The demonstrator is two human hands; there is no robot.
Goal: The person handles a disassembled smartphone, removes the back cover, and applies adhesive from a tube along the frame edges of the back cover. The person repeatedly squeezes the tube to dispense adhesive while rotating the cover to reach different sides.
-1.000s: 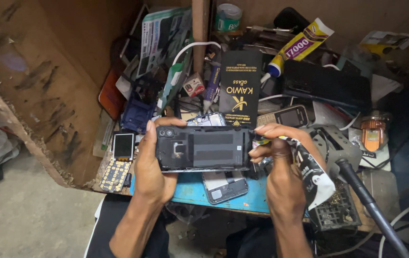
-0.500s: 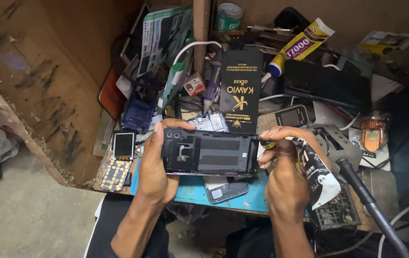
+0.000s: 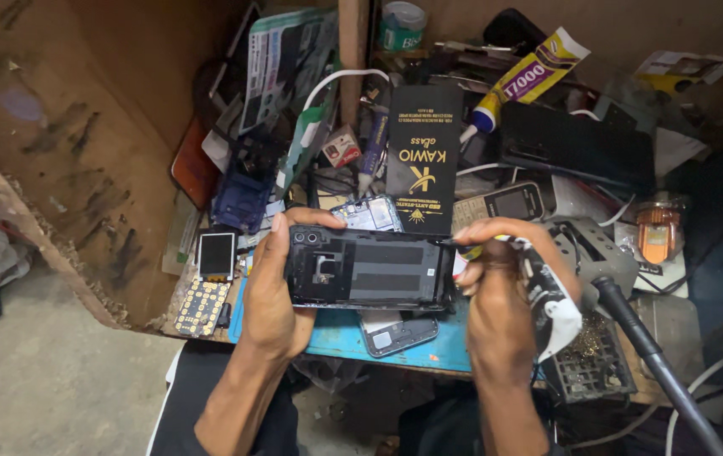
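Note:
My left hand grips the left end of a black phone with its back cover off, held flat and lengthwise above a blue mat. My right hand is at the phone's right end, pinching a thin tool with a yellow-green handle whose tip touches the phone's upper right corner. A white wrapped band crosses my right wrist side. Another phone part lies on the mat right under the held phone.
The bench is crowded: a black flat box, a glue tube, a keypad phone, a small screen and keypad board at left, a metal grid stand and a dark cable at right. A brown wall closes the left side.
The phone and both hands have shifted slightly to the right and up. The right hand's tool has come to the phone's upper right corner.

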